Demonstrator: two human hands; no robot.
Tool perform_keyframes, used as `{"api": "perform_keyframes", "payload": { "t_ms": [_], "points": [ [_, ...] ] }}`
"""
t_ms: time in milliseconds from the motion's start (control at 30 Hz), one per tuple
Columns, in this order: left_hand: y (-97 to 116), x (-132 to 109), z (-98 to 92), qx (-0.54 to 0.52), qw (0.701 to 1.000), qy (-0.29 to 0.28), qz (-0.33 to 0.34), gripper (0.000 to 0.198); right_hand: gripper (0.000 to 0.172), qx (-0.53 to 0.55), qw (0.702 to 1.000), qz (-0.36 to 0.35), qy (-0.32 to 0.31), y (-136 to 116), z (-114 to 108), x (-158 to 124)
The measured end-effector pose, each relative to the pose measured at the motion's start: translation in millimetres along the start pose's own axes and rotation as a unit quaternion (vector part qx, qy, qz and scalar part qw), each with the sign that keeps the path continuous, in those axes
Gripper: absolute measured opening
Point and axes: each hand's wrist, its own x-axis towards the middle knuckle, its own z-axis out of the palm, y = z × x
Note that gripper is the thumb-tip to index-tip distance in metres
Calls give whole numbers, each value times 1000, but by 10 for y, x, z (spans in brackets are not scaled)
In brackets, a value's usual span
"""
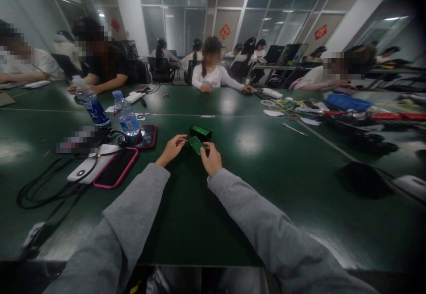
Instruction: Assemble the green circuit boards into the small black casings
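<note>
Both my arms in grey sleeves reach out over a dark green table (253,183). My right hand (211,158) is closed on a small green circuit board (197,144), tilted up just above the table. My left hand (171,149) sits beside it with fingers curled, its fingertips pointing at the board's left edge; whether they touch it I cannot tell. Just behind the board lies a small black box with a green board on top (200,131).
Left of my hands lie a pink-cased phone (115,167), a red-cased phone (146,136), a white power bank (87,169) with black cables, and two water bottles (125,113). Several people sit along the far side. Wires, tools and a blue tray (348,102) lie at right.
</note>
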Motion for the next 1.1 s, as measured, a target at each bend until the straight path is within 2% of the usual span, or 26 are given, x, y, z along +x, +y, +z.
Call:
{"api": "perform_keyframes", "payload": {
  "t_ms": [167,267,467,700,1100],
  "points": [
    [23,-10,-3,7,1000,-2,-8,33,33,-60,998,11,25,48,-1,40],
    [27,-11,-2,9,1000,-4,-4,32,40,-60,998,22,26,70,8,43],
    [13,-3,-9,30,999,-12,1,28,53,-63,998,-11,12,67,27,23],
    [44,2,-13,94,995,-32,4,24,50,-85,996,-11,-10,33,28,6],
    [54,4,-13,115,993,-34,7,24,50,-108,993,-28,-40,-18,-3,-10]
  ]
}}
